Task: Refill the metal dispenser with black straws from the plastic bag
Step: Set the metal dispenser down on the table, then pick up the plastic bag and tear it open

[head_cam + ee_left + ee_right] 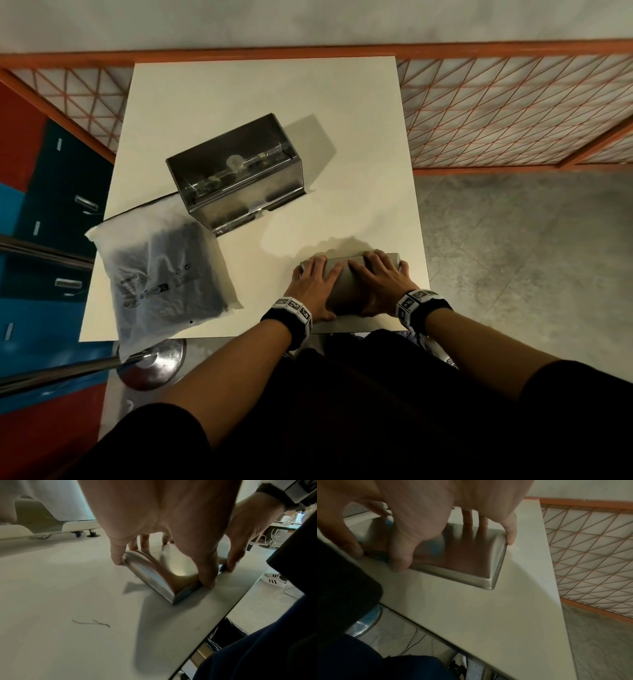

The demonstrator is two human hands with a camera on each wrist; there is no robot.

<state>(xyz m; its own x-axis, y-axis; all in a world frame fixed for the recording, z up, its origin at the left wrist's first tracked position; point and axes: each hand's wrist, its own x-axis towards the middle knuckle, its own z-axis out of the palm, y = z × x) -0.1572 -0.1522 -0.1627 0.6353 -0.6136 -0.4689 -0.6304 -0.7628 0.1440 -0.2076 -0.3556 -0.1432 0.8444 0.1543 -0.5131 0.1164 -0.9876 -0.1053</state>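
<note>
Straws, black and bundled, sit inside the plastic bag (161, 277) at the lower left of the head view, the bag lying on the white table (359, 137) with its near corner hanging past the table's front edge. Just up and right of the bag, near the centre of the frame, the metal dispenser (236, 174) stands on the table with its top open, its corner touching or overlapping the bag's upper edge. Further right, at the lower middle, the flat metal lid (337, 286) lies on the table near the front edge. The left hand (313, 287) grips the lid's left end, thumb on the near edge and fingers curled over the far side. The right hand (380, 282) clasps the lid's right end the same way. Orange mesh fencing (513, 113) fills the upper right.
</note>
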